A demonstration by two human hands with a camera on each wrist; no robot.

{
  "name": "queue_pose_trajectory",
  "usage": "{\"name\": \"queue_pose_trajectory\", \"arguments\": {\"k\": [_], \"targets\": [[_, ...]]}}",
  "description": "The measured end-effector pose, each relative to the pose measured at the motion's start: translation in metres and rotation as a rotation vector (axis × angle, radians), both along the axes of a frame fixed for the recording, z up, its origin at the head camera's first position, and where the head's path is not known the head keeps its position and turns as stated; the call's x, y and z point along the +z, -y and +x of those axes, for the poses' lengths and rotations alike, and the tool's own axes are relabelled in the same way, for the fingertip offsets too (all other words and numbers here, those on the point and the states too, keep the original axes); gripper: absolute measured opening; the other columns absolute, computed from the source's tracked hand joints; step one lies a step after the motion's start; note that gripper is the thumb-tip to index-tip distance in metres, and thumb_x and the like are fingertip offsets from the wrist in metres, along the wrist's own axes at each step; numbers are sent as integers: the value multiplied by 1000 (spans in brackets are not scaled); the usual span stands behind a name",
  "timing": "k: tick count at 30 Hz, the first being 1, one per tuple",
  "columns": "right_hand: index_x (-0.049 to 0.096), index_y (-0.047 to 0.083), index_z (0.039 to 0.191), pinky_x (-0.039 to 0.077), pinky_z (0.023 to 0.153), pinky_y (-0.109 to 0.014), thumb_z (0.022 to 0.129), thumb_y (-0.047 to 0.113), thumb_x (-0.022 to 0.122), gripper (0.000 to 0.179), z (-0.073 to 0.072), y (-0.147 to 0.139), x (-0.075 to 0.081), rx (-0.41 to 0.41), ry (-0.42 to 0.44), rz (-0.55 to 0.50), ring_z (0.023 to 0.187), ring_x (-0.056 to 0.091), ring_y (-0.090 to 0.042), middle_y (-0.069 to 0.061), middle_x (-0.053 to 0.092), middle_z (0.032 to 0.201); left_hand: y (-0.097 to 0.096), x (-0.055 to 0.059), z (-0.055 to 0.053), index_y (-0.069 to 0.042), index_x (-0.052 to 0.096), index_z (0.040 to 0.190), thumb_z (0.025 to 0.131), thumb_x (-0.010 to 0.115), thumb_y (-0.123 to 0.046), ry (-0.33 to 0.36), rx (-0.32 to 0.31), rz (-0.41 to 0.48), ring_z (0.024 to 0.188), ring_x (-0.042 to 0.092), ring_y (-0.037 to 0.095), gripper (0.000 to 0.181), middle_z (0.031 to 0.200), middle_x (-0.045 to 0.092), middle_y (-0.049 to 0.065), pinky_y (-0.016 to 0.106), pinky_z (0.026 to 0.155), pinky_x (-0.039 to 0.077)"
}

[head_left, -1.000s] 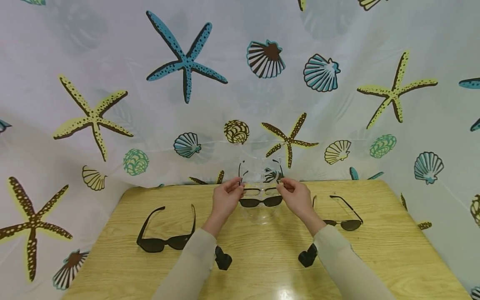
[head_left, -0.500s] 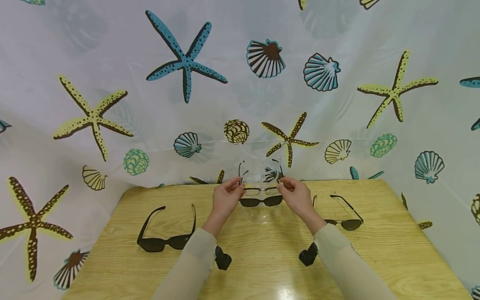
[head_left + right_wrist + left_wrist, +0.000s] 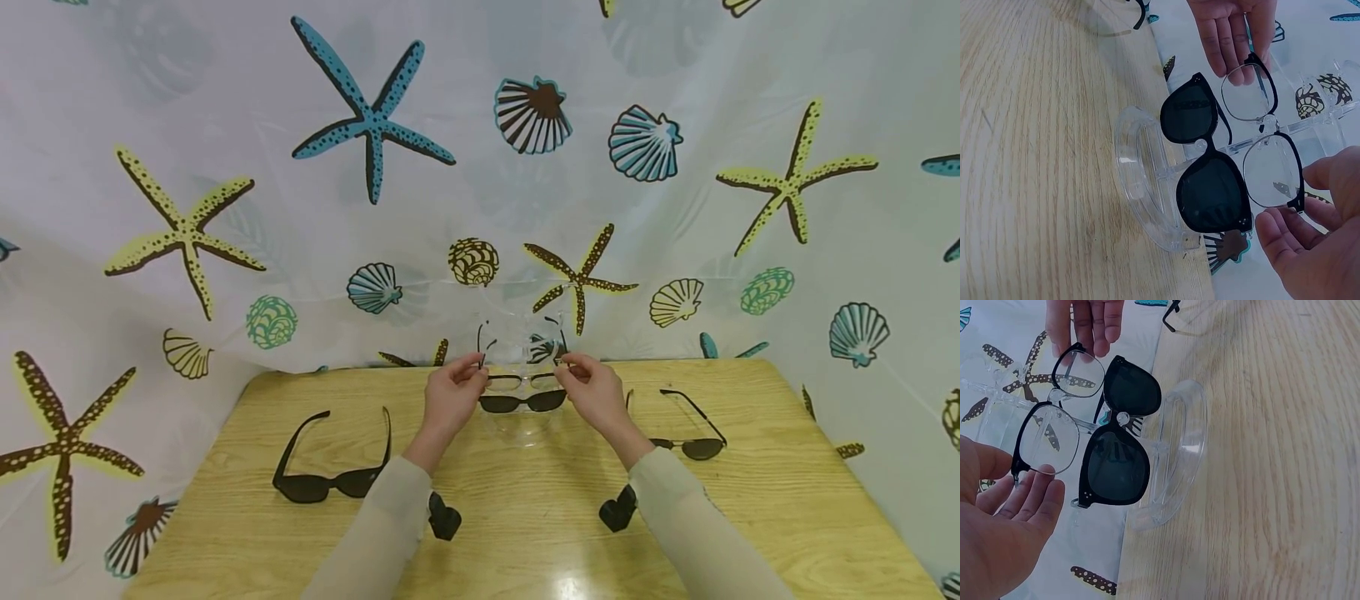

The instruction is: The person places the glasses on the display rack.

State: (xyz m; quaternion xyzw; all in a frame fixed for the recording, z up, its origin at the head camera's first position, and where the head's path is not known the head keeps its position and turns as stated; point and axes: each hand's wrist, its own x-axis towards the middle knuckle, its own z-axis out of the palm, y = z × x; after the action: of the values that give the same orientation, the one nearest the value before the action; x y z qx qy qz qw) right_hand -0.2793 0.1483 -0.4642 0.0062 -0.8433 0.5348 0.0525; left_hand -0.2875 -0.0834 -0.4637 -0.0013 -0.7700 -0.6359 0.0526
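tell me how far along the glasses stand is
Apparently done: dark sunglasses sit on the clear stand. In hand: clear-lensed glasses, held above them by left hand and right hand. Perhaps remaining, if loading: the left sunglasses and right sunglasses lying on the table.

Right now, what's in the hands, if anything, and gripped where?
The clear-lens glasses, pinched at both outer front corners, near the hinges: left hand on one, right hand on the other.

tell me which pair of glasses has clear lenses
The glasses held by the left hand and right hand; the sunglasses below them, the left table pair and right table pair have dark lenses.
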Motion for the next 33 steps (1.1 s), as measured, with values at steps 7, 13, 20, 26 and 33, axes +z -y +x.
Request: {"name": "queue_pose_trajectory", "arguments": {"k": [7, 13, 20, 26, 33], "targets": [[63, 6, 145, 59, 94, -50, 108, 29, 62, 44, 0, -2, 1, -8, -8, 4, 118, 70, -36, -21, 70, 129, 4, 2, 2, -7, 66, 143, 105, 66, -17, -5, -4, -17, 112, 73, 35, 39, 120, 76, 19, 37, 89, 60], [62, 10, 147, 57, 97, -54, 107, 32, 63, 46, 5, -11, 2, -30, -14, 31, 118, 69, -36, -19, 71, 126, 8, 3, 12, -11, 61, 149, 106, 64, -22, 0, -8, -65, 120, 70, 35, 44, 124, 76, 17, 49, 97, 57], [63, 12, 147, 57, 95, -53, 107, 33, 64, 45, 16, -28, 2, -48, -34, 47, 117, 69, -37, -19, 71, 128, 10, 0, 32, -11, 62, 146, 106, 63, -20, -32, 11, -137, 110, 73, 33, 42, 122, 76, 18, 45, 87, 60], [62, 10, 148, 56, 98, -53, 107, 34, 63, 47, 29, -49, -2, -57, -24, 56, 119, 68, -38, -20, 70, 131, 1, -2, 47, -8, 72, 132, 104, 66, -16, -51, -39, -114, 96, 75, 28, 30, 112, 77, 20, 33, 74, 57], [61, 8, 147, 54, 103, -55, 108, 34, 61, 47, 46, -77, -5, -95, -7, 75, 122, 66, -39, -23, 68, 135, -22, -13, 57, -4, 72, 125, 104, 65, -16, -47, -185, -84, 94, 72, 32, 24, 105, 76, 13, 30, 75, 56]]}}
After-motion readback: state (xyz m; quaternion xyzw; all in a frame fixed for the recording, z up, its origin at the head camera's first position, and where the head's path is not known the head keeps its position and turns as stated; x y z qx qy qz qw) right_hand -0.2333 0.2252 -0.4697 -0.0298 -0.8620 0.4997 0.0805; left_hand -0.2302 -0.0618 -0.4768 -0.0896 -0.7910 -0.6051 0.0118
